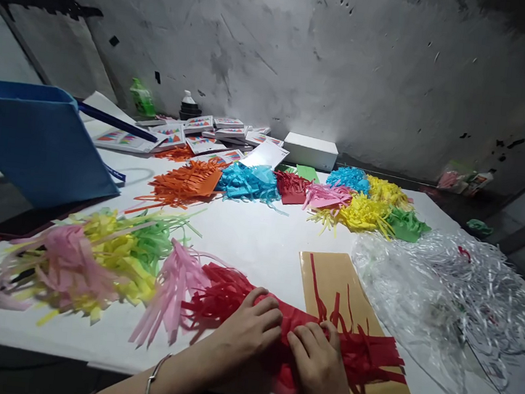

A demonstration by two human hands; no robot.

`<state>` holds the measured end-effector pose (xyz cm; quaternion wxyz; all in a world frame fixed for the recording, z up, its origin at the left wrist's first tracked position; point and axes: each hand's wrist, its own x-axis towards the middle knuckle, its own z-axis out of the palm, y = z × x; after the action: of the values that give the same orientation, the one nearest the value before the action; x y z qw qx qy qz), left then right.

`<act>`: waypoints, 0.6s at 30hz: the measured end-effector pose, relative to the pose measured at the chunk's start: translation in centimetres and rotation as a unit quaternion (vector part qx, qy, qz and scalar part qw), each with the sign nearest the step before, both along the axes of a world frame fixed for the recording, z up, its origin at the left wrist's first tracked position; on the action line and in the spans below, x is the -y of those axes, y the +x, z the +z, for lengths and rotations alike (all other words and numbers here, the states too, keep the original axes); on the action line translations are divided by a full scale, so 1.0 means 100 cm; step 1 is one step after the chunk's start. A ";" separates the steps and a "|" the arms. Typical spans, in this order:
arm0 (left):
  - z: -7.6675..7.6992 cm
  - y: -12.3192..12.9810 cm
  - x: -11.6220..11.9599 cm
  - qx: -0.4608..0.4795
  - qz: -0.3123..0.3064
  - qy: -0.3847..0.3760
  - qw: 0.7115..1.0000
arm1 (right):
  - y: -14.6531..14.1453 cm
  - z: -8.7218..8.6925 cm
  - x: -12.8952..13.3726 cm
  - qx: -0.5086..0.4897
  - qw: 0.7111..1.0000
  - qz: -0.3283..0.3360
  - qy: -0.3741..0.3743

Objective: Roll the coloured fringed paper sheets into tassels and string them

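Red fringed tissue paper point(295, 318) lies spread at the front of the white table, its cut strips fanning out to the left and right. My left hand point(257, 320), with a bracelet at the wrist, has its fingers curled on the paper's left part. My right hand point(317, 351) is closed on the paper's middle, its fingers bent. Under the right strips is a tan card point(355, 293). Pink fringed tissue point(176, 291) lies just left of the red strips.
Yellow, green and pink tissue point(112, 257) lies at the left, near a blue container point(40, 144). Orange point(184, 183), blue point(249, 182) and yellow bundles point(365, 213) line the back before printed boxes point(199, 124). Clear plastic point(411, 292) and shiny strips point(490, 287) lie right.
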<state>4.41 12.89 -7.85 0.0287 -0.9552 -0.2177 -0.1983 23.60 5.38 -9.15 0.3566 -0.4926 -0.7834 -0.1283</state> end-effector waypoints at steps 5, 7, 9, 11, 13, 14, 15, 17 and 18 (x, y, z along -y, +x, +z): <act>-0.016 -0.014 0.001 -0.008 0.011 -0.011 1.000 | 0.015 -0.008 0.007 0.021 0.999 0.012 0.026; -0.018 -0.017 0.001 0.001 0.051 -0.043 0.998 | 0.022 -0.008 0.009 0.034 0.999 0.008 0.015; -0.015 -0.016 0.001 0.004 0.108 -0.095 0.990 | 0.026 -0.008 0.009 0.041 0.999 -0.007 -0.020; -0.007 -0.011 0.000 -0.020 0.164 -0.147 0.975 | 0.026 -0.009 0.006 0.018 0.997 -0.037 -0.064; 0.003 -0.004 -0.003 -0.057 0.208 -0.175 0.961 | 0.023 -0.012 0.002 -0.013 0.992 -0.089 -0.089; 0.008 0.000 -0.004 -0.073 0.223 -0.181 0.955 | 0.021 -0.013 0.000 -0.016 0.989 -0.116 -0.093; 0.012 0.004 -0.006 -0.082 0.233 -0.181 0.952 | 0.018 -0.014 -0.001 -0.008 0.986 -0.141 -0.091; 0.016 0.009 -0.010 -0.089 0.243 -0.176 0.950 | 0.012 -0.014 -0.003 0.015 0.982 -0.172 -0.074; 0.017 0.011 -0.011 -0.091 0.245 -0.175 0.949 | 0.008 -0.013 -0.004 0.022 0.984 -0.165 -0.065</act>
<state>5.53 13.96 -6.13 -0.0716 -0.8767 -0.4724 -0.0561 24.43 5.75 -10.41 0.2805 -0.6346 -0.7054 -0.1448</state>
